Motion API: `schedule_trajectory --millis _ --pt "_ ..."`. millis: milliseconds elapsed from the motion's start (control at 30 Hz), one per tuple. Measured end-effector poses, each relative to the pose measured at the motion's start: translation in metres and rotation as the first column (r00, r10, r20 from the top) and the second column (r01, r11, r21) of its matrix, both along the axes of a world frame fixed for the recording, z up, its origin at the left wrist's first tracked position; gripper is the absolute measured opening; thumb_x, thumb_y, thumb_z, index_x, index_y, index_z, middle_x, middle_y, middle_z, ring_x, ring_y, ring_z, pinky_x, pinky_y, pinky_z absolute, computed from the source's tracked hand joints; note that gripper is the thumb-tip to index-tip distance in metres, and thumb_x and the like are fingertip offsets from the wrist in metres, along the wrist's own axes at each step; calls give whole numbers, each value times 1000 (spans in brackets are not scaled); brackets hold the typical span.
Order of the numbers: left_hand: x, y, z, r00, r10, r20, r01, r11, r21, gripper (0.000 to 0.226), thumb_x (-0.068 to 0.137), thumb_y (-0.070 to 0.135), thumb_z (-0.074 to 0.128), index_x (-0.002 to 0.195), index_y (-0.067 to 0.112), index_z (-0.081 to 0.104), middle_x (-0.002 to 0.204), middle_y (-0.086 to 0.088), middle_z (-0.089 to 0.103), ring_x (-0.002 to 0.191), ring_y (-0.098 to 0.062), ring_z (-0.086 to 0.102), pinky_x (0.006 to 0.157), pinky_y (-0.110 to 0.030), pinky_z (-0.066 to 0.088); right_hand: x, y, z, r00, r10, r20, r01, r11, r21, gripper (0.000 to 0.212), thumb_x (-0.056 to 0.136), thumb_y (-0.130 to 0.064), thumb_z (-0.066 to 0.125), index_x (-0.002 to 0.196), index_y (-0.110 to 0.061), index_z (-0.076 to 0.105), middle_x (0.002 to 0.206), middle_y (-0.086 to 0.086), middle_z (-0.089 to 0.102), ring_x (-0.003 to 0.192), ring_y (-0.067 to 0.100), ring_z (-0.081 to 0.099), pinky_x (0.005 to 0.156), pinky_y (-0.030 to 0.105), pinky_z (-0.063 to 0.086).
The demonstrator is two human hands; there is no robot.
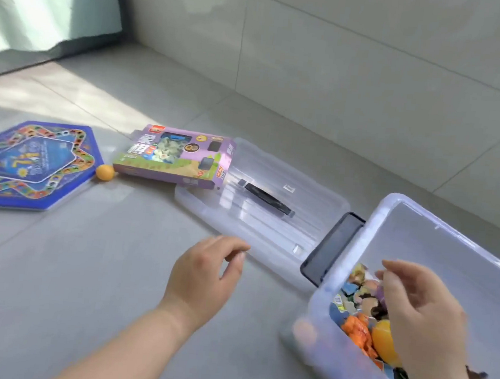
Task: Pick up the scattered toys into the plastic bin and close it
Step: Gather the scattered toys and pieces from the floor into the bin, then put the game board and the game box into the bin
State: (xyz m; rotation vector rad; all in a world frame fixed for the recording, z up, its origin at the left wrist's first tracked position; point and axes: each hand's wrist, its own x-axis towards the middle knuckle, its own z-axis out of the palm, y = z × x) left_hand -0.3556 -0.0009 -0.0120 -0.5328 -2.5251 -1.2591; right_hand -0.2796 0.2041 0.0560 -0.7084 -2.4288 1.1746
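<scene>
The clear plastic bin (455,246) is sitting open on the grey tiled floor (100,267) at right. Its long axis is running rightward out of view, and its short end is facing the clear lid (254,229). The right hand (422,310) is hovering over the colourful toys (357,328) inside, loosely curled and empty. The left hand (202,275) is hovering over the floor, relaxed and empty. A purple cardboard box (173,155) is overlapping the lid.

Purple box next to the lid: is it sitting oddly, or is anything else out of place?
Yes. The purple box lies askew, its right end overlapping the edge of the clear lid, apparently propped on it; lifting the lid first would likely tip it. An orange ball lies loose on the floor beside it.
</scene>
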Motion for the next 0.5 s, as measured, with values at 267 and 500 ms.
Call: schedule_trajectory --millis 267,500 --pt "-5 -201 -16 835 322 447 -258 945 -200 31 84 37 39 82 19 64 73 11 57 78 -15 55 59 -19 36 -95 -178 24 893 357 273 -343 934 -98 31 88 -7 52 72 -33 53 73 -7 58 65 10 52 51 9 38" --pt "-40 -318 -5 626 480 614 -207 862 -463 40 96 25 37 136 20 37 145 4 39 129 -17 42 101 -26 35 -140 -243 16 543 439 716 -686 724 75 32 93 -22 44 125 -29 47 112 -13 51 95 7 52 71 15 41"
